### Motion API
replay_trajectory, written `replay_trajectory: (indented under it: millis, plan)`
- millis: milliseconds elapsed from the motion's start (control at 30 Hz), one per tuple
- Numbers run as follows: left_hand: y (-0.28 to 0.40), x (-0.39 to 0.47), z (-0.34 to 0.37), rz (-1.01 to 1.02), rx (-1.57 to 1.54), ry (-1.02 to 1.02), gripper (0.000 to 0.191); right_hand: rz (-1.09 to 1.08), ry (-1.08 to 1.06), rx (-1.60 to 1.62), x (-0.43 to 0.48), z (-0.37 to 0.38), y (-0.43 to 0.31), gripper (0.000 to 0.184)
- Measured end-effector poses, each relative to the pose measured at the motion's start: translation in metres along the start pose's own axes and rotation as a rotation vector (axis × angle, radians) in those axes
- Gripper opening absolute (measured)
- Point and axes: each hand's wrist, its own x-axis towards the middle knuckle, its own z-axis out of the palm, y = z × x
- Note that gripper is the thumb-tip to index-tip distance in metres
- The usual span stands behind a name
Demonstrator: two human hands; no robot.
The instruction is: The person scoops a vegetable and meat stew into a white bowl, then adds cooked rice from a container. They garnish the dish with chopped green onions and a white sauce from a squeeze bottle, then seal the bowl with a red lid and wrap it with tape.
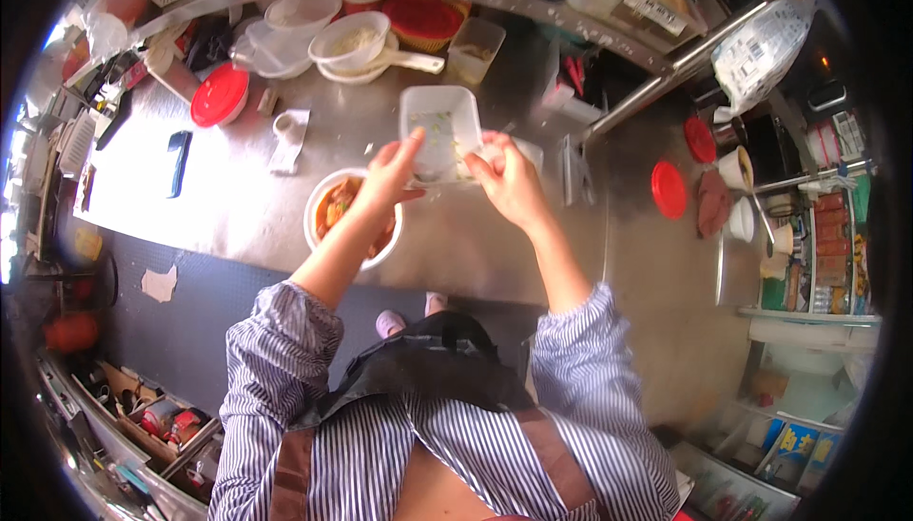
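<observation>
My left hand (391, 175) grips the left side of a clear rectangular plastic container (441, 111), its thumb over the rim. A few chopped green bits cling to the container's bottom. My right hand (515, 182) is at the container's right edge, thumb and fingers drawn together; whether they pinch the rim or something small cannot be made out. Behind those fingers lies another translucent plastic piece (530, 155), partly hidden. Below my left wrist stands a round white bowl (312, 218) of food in reddish-brown sauce (335, 206), partly covered by my forearm.
On the steel worktop (456, 236) are a phone (177, 164), a red-lidded tub (220, 95), a small roll (287, 127) and a white-handled strainer (356, 47). A metal shelf edge (499, 0) crosses overhead. Red lids (668, 189) lie at right.
</observation>
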Motion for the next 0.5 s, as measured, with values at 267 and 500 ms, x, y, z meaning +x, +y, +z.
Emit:
replay_trajectory:
  millis: [267, 500]
  plan:
    - [0.031, 0.120, 0.118, -0.110, 0.139, 0.027, 0.091, 0.240, 0.068, -0.184, 0.100, -0.071, 0.072, 0.034]
    - [0.005, 0.231, 0.112, -0.229, -0.145, 0.112, 0.062, 0.513, 0.167, 0.097, 0.140, -0.061, 0.127, 0.045]
